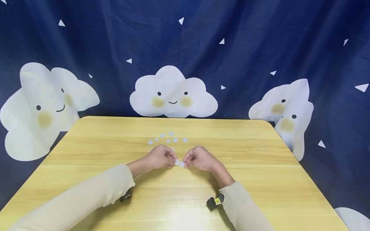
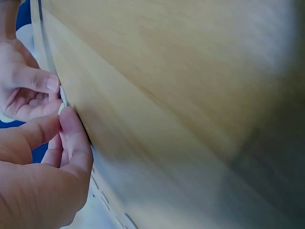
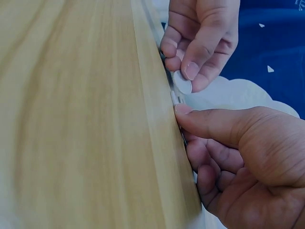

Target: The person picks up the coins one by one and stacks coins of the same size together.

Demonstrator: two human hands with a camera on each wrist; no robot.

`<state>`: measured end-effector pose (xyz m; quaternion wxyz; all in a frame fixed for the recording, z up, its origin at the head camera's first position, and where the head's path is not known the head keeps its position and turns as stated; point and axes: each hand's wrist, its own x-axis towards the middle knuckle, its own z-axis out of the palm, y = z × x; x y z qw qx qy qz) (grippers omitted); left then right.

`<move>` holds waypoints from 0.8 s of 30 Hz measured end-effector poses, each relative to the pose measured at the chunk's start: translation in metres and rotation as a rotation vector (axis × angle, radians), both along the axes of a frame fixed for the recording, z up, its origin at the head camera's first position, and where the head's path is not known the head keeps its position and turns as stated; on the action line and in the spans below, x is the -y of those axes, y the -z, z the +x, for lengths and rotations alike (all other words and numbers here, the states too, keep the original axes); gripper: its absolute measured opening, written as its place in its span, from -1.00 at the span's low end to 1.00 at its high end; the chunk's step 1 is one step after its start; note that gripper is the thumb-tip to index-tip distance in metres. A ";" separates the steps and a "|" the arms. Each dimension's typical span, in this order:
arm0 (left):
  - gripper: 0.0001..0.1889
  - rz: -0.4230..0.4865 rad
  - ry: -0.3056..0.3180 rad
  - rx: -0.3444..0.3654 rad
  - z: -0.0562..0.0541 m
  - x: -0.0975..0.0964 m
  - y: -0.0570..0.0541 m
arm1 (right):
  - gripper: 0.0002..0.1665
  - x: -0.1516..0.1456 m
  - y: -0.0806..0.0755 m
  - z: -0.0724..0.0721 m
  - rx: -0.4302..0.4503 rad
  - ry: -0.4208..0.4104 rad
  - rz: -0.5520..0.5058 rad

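Note:
Near the middle of the table, my left hand (image 1: 161, 157) pinches a small white disc (image 1: 177, 162) between thumb and fingers. Facing it, my right hand (image 1: 201, 158) pinches a second white disc (image 1: 182, 164). The two discs are held side by side, very close together; whether they touch I cannot tell. In the right wrist view the left hand's disc (image 3: 182, 83) shows its round face, while the right hand's disc (image 3: 174, 98) is seen nearly edge-on beside the thumb. Just beyond the hands lie several loose white discs (image 1: 175, 140) of differing sizes, one partly hidden by the left hand.
The light wooden table (image 1: 245, 144) has rounded far corners. Behind it hangs a dark blue curtain (image 1: 231, 19) printed with white clouds and triangles. Small black wrist cameras (image 1: 213, 202) sit by both beige sleeves (image 1: 242, 205).

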<state>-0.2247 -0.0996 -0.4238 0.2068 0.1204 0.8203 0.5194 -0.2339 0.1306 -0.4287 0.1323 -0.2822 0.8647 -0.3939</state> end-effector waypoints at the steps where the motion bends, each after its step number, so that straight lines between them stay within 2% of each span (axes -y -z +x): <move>1: -0.90 0.008 0.003 0.008 0.000 -0.002 0.000 | -0.92 0.000 0.000 0.000 0.001 -0.004 -0.007; 5: -0.89 0.013 0.016 0.028 0.002 -0.008 -0.003 | -0.91 0.000 0.000 0.000 0.011 -0.010 -0.023; 8: -0.91 -0.017 0.018 0.018 0.003 -0.011 -0.005 | -0.91 0.000 0.001 0.000 0.012 -0.009 -0.026; 14: -0.94 -0.044 -0.014 0.031 0.004 -0.017 -0.009 | -0.91 -0.001 0.000 0.001 0.024 -0.002 -0.023; 24: -0.95 -0.062 -0.038 0.015 0.003 -0.025 -0.008 | -0.92 0.000 0.001 -0.001 0.026 -0.005 -0.026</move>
